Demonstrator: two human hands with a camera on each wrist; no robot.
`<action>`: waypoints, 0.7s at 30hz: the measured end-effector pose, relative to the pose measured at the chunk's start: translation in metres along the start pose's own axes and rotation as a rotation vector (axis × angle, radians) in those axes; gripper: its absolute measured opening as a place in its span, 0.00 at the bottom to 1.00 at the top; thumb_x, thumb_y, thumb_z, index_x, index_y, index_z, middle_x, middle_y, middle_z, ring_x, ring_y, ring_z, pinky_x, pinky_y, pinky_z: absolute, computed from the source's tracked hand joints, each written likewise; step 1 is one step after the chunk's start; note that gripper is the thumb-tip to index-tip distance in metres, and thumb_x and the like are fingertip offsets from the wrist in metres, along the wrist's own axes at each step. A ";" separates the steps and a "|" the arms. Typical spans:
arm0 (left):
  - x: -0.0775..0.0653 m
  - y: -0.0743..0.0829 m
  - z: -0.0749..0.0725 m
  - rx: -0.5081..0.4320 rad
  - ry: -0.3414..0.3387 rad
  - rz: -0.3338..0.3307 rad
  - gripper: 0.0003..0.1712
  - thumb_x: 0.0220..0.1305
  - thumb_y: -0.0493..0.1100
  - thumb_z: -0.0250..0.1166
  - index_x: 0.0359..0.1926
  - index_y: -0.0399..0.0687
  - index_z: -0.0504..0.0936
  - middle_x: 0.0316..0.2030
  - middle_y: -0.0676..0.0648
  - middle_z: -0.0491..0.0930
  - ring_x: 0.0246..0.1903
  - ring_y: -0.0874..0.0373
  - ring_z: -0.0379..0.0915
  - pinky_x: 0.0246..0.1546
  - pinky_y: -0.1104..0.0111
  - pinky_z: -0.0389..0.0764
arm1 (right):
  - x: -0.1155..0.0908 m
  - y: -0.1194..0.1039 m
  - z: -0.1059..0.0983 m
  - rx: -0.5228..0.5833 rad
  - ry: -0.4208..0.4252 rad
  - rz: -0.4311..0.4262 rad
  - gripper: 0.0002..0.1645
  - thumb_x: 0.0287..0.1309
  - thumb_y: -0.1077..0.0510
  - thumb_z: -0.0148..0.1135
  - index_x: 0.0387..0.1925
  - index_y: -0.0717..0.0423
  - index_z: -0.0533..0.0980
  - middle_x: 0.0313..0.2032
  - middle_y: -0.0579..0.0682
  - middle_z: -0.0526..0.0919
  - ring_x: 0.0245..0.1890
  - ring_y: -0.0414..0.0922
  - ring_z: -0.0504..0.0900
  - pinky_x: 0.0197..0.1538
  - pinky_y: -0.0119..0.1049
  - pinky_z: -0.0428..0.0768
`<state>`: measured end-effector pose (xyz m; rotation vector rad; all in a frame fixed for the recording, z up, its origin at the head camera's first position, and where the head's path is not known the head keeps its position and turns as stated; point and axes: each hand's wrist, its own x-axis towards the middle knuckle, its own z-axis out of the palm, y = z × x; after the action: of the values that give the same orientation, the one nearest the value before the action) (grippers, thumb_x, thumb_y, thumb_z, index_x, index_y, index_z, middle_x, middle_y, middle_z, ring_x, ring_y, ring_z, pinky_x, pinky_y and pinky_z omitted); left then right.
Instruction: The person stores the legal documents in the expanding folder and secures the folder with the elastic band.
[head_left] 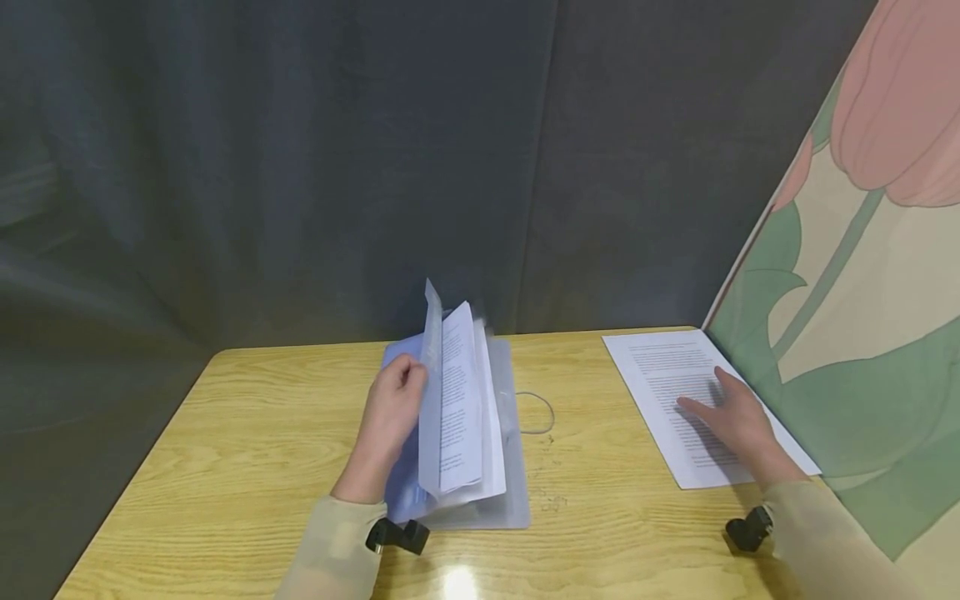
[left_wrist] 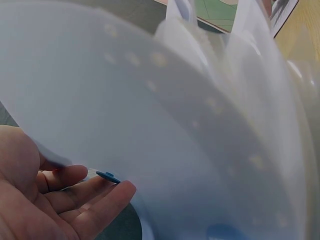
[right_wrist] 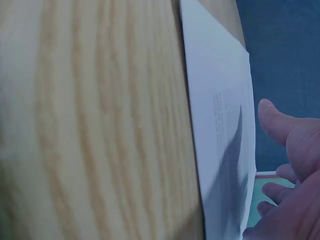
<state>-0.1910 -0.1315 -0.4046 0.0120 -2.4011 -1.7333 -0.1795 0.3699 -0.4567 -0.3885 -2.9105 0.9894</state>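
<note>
A translucent plastic document folder (head_left: 517,479) lies partly open in the middle of the table, with printed sheets (head_left: 460,400) fanned up inside it. My left hand (head_left: 397,392) pinches the edge of a raised plastic leaf (head_left: 430,425). In the left wrist view this leaf (left_wrist: 125,100) curves broadly across the picture, and a small blue piece (left_wrist: 107,176) shows by the fingertips. At the right, my right hand (head_left: 738,417) hovers over a printed paper (head_left: 652,375), thumb and fingers spread. The right wrist view shows this hand (right_wrist: 297,170) beside the white paper (right_wrist: 215,75), holding nothing.
An elastic loop (head_left: 551,417) sticks out from the folder's right side onto the wooden table (head_left: 225,450). A dark curtain (head_left: 375,167) stands behind the table. A flower-patterned panel (head_left: 862,358) borders the right side, close to the paper.
</note>
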 end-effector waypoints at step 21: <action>-0.001 -0.001 0.001 -0.034 -0.001 0.024 0.12 0.77 0.39 0.54 0.33 0.43 0.77 0.27 0.47 0.66 0.29 0.52 0.64 0.29 0.64 0.65 | 0.001 0.002 0.012 -0.106 -0.020 -0.102 0.63 0.69 0.48 0.75 0.79 0.84 0.48 0.75 0.87 0.51 0.76 0.84 0.51 0.76 0.74 0.54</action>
<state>-0.1899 -0.1310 -0.4055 -0.0219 -2.3620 -1.7635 -0.1814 0.3645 -0.4672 -0.2322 -2.9750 0.8332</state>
